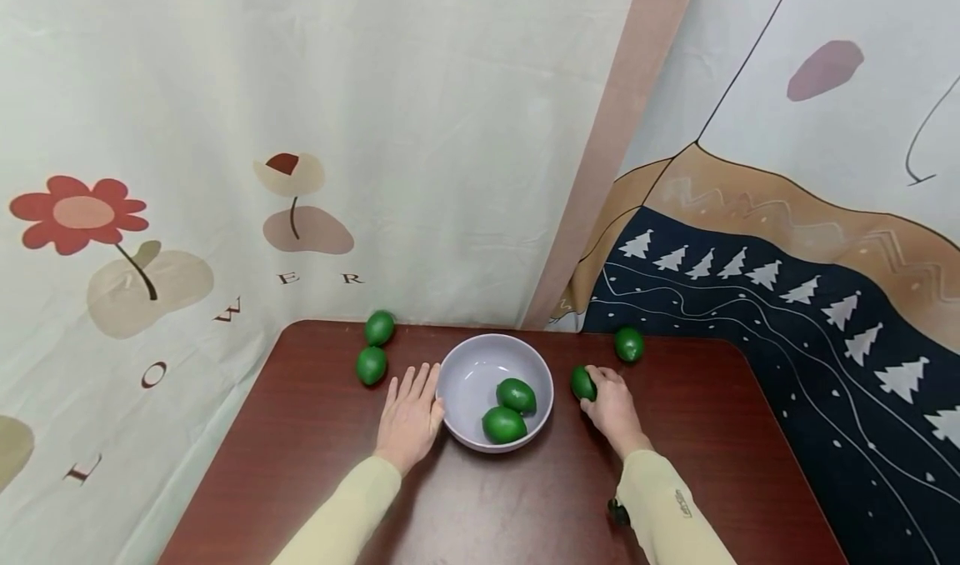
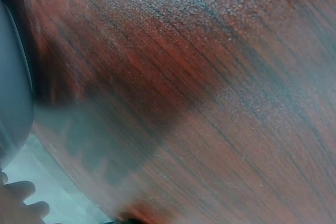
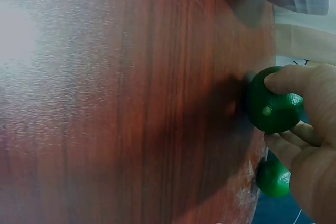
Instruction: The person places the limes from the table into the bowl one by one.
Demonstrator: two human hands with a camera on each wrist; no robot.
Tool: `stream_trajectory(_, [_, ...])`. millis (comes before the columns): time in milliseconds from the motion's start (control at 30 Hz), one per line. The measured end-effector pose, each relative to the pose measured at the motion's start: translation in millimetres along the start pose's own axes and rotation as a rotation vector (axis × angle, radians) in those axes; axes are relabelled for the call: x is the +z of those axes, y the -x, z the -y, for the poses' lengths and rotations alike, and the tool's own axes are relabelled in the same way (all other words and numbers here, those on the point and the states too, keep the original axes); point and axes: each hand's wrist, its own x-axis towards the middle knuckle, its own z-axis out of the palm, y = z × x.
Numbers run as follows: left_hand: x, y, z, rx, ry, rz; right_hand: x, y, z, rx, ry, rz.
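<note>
My right hand point(image 1: 613, 408) grips a green lime point(image 1: 582, 383) just right of the bowl; in the right wrist view thumb and fingers curl round this lime point(image 3: 274, 103). With its fingers straight, my left hand point(image 1: 411, 422) touches the left side of the pale lavender bowl point(image 1: 459, 365). Inside the bowl lie two limes, one lime point(image 1: 516, 395) behind the other lime point(image 1: 504, 425). The left wrist view catches the bowl's side point(image 2: 13, 87) and a few fingertips point(image 2: 23, 195) at its left edge.
Two limes, a rear lime point(image 1: 379, 327) and a nearer lime point(image 1: 371, 366), lie left of the bowl. Another lime point(image 1: 628, 344) sits at the back right, near the table's edge. Behind the reddish-brown table point(image 1: 487, 507) hangs a printed curtain point(image 1: 450, 132).
</note>
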Motion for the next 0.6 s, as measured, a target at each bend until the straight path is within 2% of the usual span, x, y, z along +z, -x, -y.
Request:
stream_trajectory(333, [1.2, -0.6, 0.0, 0.008, 0.002, -0.014, 4.5, 12, 1, -0.052, -0.032, -0.084])
stream_trajectory(600, [-0.3, -0.8, 0.0, 0.001, 0.009, 0.002, 6.4, 20, 5, -0.034, -0.046, -0.073])
